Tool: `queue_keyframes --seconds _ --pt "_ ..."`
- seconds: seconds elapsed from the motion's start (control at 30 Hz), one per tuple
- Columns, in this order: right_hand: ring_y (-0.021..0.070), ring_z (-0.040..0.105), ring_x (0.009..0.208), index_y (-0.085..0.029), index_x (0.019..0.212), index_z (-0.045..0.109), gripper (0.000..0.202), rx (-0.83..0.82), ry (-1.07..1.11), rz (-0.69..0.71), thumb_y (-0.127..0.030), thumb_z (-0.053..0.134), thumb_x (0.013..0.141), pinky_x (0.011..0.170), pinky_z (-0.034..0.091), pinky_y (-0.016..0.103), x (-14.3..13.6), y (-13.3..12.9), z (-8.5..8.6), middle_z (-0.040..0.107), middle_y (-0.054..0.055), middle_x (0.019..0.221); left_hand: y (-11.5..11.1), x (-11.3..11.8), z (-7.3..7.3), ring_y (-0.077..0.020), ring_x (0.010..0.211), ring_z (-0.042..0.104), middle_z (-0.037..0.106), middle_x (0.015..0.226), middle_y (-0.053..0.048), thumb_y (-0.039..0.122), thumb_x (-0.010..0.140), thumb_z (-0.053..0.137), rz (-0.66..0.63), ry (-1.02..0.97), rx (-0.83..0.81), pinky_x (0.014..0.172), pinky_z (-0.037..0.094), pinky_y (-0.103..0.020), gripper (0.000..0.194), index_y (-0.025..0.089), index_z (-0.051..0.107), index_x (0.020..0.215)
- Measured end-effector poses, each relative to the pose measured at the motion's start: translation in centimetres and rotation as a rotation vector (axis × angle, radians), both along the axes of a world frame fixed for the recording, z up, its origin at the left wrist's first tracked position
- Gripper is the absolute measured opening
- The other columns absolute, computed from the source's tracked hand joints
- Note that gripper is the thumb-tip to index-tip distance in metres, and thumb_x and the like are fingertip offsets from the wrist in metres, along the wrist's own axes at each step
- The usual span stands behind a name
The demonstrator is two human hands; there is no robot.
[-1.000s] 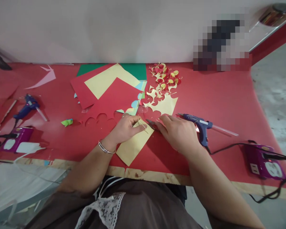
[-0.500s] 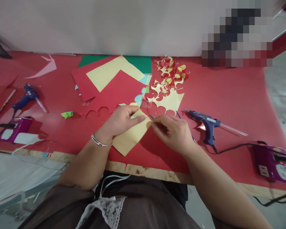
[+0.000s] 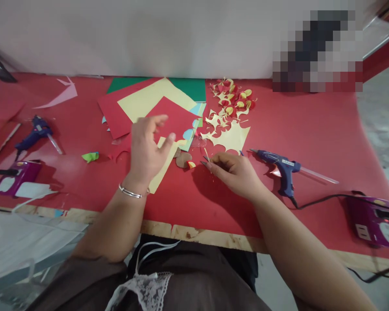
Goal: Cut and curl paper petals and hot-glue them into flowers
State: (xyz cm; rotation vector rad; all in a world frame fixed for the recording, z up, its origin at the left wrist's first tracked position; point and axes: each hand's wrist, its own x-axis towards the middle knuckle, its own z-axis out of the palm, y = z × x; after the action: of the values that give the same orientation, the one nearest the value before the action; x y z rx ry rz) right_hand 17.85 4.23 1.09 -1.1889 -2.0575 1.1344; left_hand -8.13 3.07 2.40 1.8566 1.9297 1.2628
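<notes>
My left hand, fingers apart and blurred by motion, is over the red sheet and holds nothing. Partly under it lies a yellow paper piece. My right hand is closed in a pinch around a small pointed metal tool, whose grip is hidden in the palm. A thin yellow paper strip stands up at its fingertips. Between the hands lie brownish round pieces and a small red-and-yellow paper piece.
Cut yellow scraps and red-and-yellow paper shapes lie beyond my right hand. A blue glue gun with its cord is at right, another glue gun at left. Purple boxes stand near both sides. A wall closes the back.
My left hand has let go of the yellow paper and lifted up and left, opening. The yellow paper now lies further left. A thin yellow strip now shows at my right fingertips.
</notes>
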Motion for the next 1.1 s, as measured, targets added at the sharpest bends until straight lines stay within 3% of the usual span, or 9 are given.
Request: queue_keyframes --seconds 0.1,0.2,0.37,0.67,0.87,0.97,1.1 --pt "0.0115 0.041 0.060 -0.021 0.078 0.061 0.036 -0.031 0.043 0.014 -0.048 0.061 0.101 0.059 0.033 0.028 -0.1 -0.1 0.1 0.052 -0.003 0.065 -1.3 3.0 0.3 -0.0195 0.094 0.072 0.075 0.111 -0.008 0.043 0.098 0.075 -0.321 -0.404 -0.284 0.082 0.059 -0.031 0.039 0.021 0.068 0.129" --pt "0.0113 0.040 0.060 -0.021 0.078 0.061 0.038 -0.057 0.067 0.034 -0.050 0.060 0.102 0.059 0.033 0.028 -0.2 -0.2 0.4 0.051 -0.004 0.064 -2.0 4.6 -0.2 -0.0190 0.101 0.074 0.077 0.108 -0.009 0.041 0.093 0.081 -0.433 -0.687 -0.414 0.089 0.060 -0.029 0.035 0.018 0.070 0.118" --pt "0.0112 0.041 0.060 -0.021 0.075 0.058 0.044 -0.082 0.088 0.055 -0.054 0.060 0.103 0.058 0.033 0.028 -0.4 -0.4 0.9 0.051 -0.003 0.064 -1.9 5.0 -1.4 -0.0159 0.094 0.074 0.077 0.100 -0.005 0.033 0.084 0.091 -0.448 -0.908 -0.416 0.091 0.061 -0.029 0.030 0.017 0.072 0.102" --pt "0.0112 0.043 0.058 -0.020 0.076 0.061 0.045 -0.096 0.126 0.044 -0.056 0.061 0.103 0.057 0.033 0.028 -0.5 -0.5 0.5 0.054 -0.002 0.064 -1.8 5.0 -1.4 -0.0140 0.092 0.074 0.077 0.096 -0.003 0.031 0.083 0.092 -0.468 -0.999 -0.369 0.089 0.061 -0.027 0.028 0.018 0.074 0.100" --pt "0.0108 0.044 0.055 -0.020 0.077 0.063 0.042 -0.046 0.120 0.050 -0.051 0.060 0.106 0.055 0.034 0.028 -0.6 -0.6 0.6 0.054 -0.003 0.061 -1.7 5.3 -1.4 -0.0115 0.082 0.072 0.075 0.088 -0.001 0.033 0.077 0.097 -0.425 -1.020 -0.354 0.078 0.060 -0.023 0.034 0.018 0.072 0.093" --pt "0.0112 0.049 0.056 -0.020 0.080 0.067 0.035 0.088 0.096 0.011 -0.043 0.060 0.106 0.055 0.037 0.027 -0.5 -0.8 0.5 0.058 -0.003 0.062 -1.5 5.1 -1.3 -0.0104 0.076 0.071 0.073 0.085 0.000 0.035 0.076 0.097 -0.397 -1.080 -0.370 0.073 0.061 -0.023 0.036 0.018 0.071 0.094" --pt "0.0132 0.061 0.062 -0.021 0.096 0.074 0.014 0.416 0.065 -0.067 -0.030 0.066 0.103 0.058 0.045 0.027 -0.4 -1.1 0.3 0.074 0.002 0.077 -1.2 4.8 -1.5 -0.0093 0.065 0.069 0.073 0.079 0.001 0.037 0.073 0.099 -0.364 -1.137 -0.388 0.067 0.061 -0.023 0.042 0.018 0.068 0.094"
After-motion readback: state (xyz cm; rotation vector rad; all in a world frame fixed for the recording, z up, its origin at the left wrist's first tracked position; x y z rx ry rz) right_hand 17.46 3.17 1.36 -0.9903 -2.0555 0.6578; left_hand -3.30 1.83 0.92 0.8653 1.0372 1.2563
